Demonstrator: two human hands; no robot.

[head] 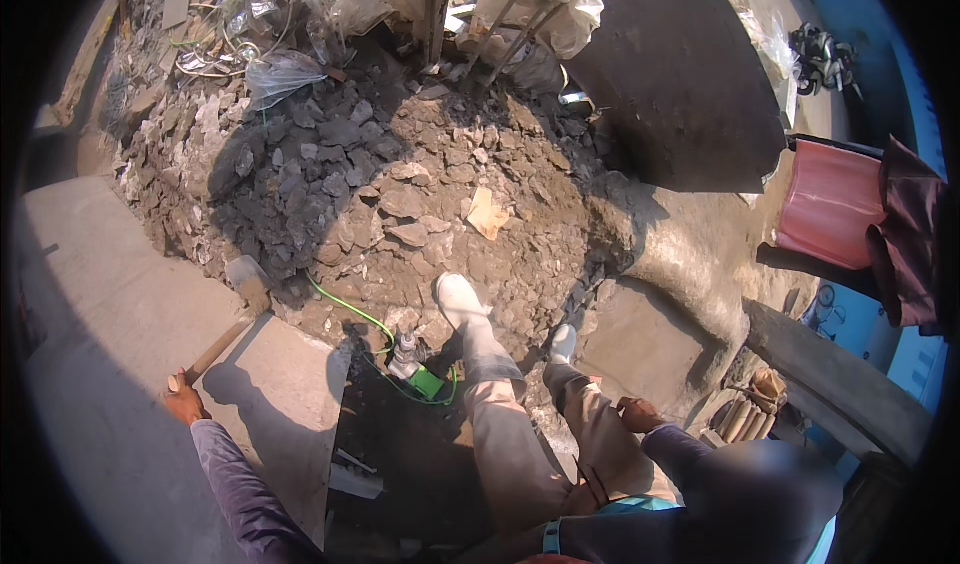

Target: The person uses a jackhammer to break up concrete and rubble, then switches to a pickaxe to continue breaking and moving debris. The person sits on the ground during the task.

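My left hand (185, 400) grips the wooden handle of a shovel (217, 350) near its upper end. The soil-marked metal blade (249, 279) lies by the edge of a concrete slab (135, 279), against the rubble. My right hand (640, 415) is at my right trouser leg, its fingers curled; whether they hold any cloth is not clear. Below the rubble, between the slab and my legs, a green and silver power tool (420, 375) with a bright green cord (349, 305) stands. My white boots (457, 300) are on the broken ground.
A heap of broken concrete and soil (420, 181) spreads ahead. Plastic sheeting and tangled wire (255, 31) lie at its far left. A large dark sheet (675, 76) leans at the right. Further right are a red seat-like pad (829, 204) and a concrete beam (832, 369).
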